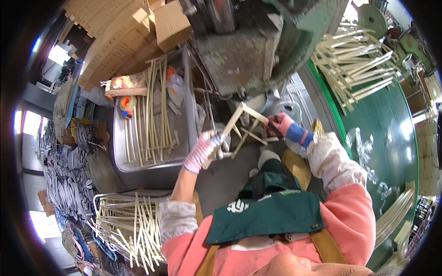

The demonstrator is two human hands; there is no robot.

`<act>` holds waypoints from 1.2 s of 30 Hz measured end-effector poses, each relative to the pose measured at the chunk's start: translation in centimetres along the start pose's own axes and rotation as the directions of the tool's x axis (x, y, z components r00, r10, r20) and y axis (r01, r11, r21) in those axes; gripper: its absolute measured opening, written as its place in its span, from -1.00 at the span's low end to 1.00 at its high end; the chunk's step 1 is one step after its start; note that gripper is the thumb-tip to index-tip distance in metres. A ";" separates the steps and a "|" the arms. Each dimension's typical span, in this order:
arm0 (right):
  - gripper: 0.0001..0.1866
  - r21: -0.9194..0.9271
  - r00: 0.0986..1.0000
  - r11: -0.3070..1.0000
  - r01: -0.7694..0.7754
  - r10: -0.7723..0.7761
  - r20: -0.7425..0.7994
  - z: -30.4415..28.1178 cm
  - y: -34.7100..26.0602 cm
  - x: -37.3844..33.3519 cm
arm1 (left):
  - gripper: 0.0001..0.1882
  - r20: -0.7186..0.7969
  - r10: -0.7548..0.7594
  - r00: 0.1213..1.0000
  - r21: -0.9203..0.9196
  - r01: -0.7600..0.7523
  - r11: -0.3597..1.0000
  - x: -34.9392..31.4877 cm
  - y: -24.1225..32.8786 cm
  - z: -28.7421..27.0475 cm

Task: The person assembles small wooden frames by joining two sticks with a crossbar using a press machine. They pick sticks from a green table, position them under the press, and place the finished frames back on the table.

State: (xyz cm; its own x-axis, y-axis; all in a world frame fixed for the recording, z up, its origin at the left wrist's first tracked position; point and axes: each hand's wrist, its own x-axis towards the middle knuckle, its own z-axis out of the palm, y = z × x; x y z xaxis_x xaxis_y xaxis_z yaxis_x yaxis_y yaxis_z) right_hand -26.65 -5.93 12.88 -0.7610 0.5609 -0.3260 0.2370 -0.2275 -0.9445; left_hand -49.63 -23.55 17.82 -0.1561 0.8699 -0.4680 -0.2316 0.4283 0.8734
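Both of my hands hold a cream-coloured bent tube frame (253,114) by its two legs, with its bend up against the lower part of a worn green machine (235,62). My left hand (201,151), in a pink-and-white striped glove, is closed round the left leg. On the other leg, the fingers of my right hand (286,129) are closed; its glove is pink with dark fingertips and a blue cuff. Thinner cream bars cross below the bend. Where the bend meets the machine is partly hidden.
A grey tub (120,152) at left holds long cream tubes (156,110) and a tape roll (127,103). More tubes fill a wire rack (133,221) at lower left. At right, a green belt table (382,138) carries heaped tube frames (354,60). Cardboard boxes (171,26) stand behind.
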 end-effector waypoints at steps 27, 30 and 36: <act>-0.78 -0.118 0.997 0.991 -0.063 0.059 -0.040 0.6 -0.8 -0.6 | -0.86 0.056 -0.011 0.998 -0.119 0.018 0.993 -0.4 0.7 -0.8; -0.79 -0.038 0.999 0.999 -0.012 0.013 0.044 0.3 -2.0 -1.1 | -0.87 0.030 0.041 0.999 -0.068 -0.039 0.997 -0.8 1.5 -1.1; -0.83 -0.057 0.983 0.997 -0.043 0.052 0.177 3.4 -5.3 -4.6 | -0.70 -0.207 0.604 0.770 0.950 0.011 0.311 -1.1 0.4 1.0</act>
State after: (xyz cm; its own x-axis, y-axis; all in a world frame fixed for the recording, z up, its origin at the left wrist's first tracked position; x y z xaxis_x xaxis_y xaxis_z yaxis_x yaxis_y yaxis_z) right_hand -26.47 -9.98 19.53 -0.8425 0.3986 -0.3625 0.3031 -0.2055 -0.9305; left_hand -48.58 -24.07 18.85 -0.4584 0.8777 0.1399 0.8390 0.3753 0.3941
